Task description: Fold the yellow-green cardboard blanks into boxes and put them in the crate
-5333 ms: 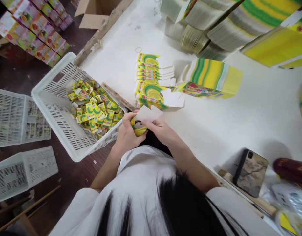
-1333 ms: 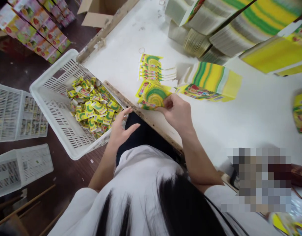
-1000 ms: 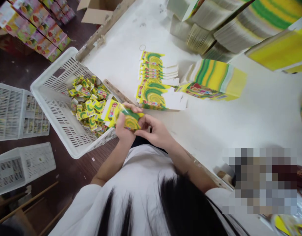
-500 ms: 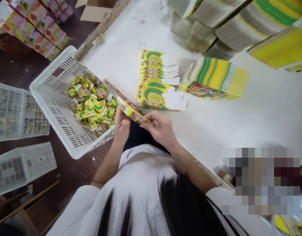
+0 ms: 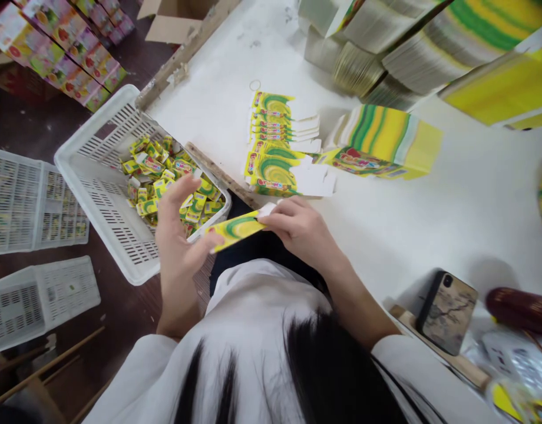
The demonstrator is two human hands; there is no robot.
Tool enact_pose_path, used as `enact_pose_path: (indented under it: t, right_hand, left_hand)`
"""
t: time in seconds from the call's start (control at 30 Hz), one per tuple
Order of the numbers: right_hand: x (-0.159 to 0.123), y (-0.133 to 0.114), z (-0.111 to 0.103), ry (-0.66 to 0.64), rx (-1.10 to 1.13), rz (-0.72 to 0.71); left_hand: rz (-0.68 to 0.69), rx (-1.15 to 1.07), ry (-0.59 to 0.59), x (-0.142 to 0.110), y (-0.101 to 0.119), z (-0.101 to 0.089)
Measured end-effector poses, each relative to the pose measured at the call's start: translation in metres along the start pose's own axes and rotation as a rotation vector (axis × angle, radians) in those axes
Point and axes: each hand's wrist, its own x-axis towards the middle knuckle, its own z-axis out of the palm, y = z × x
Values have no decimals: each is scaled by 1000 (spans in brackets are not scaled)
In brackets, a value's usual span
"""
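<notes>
Table (image 5: pixel 386 229): crate (image 5: pixel 114 218) by its left edge, heaped with boxes (image 5: pixel 149 166)!
Right hand (image 5: pixel 304 229): grip pinched tight on a carton (image 5: pixel 238 228)!
Left hand (image 5: pixel 176 241): grip spread wide, thumb at carton's end!

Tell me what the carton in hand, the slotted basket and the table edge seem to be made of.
Carton: probably thin paperboard with a smooth printed finish; its white flap looks like plain, unprinted card.
Basket: likely moulded plastic, white and semi-matte, going by the regular slots and rounded corners.
Table edge: perhaps bare wood, brown and rough, with a worn, uneven surface.
</notes>
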Motion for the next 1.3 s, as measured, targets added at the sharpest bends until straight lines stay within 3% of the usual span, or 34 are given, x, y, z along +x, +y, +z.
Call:
enact_pose_path:
  t: [0.07,0.13,0.2,0.3,0.4,0.53,0.63,0.7,0.87,1.0,1.07,1.2,1.3]
  right_hand:
    - [0,-3,2,-47,-32,-73]
    - [-1,-8,4,-6,-50,-118]
    - [-1,-11,4,92,-60,-99]
    - [-3,-9,3,268,1,74]
    - [-4,-3,9,346,283,253]
    - [-2,1,26,128,751,407]
    - [0,2,33,3,927,467]
    - [1,4,34,-28,968,465]
    - [0,7,26,48,815,316]
    - [-2,1,17,-109,495,114]
    - [-4,-1,17,-122,380,75]
    - [-7,1,23,115,336,154]
    - [-8,8,23,202,324,232]
  left_hand:
    - [46,162,-286,0,8,-2]
    - [14,246,-522,-2,4,9]
    - [-101,230,-601,-5,-7,25]
    - [-224,205,-459,-11,-21,45]
    - [-150,237,-336,-14,-23,53]
    - [55,222,-352,-14,-22,57]
    - [186,210,-371,-17,-24,60]
    - [194,210,-347,-19,-26,61]
    - [37,179,-346,-22,-29,61]
    - [25,134,-328,-21,-36,63]
    - [40,128,-279,-20,-39,66]
    - [70,242,-182,-19,-39,67]
    - [54,310,-216,-16,-36,61]
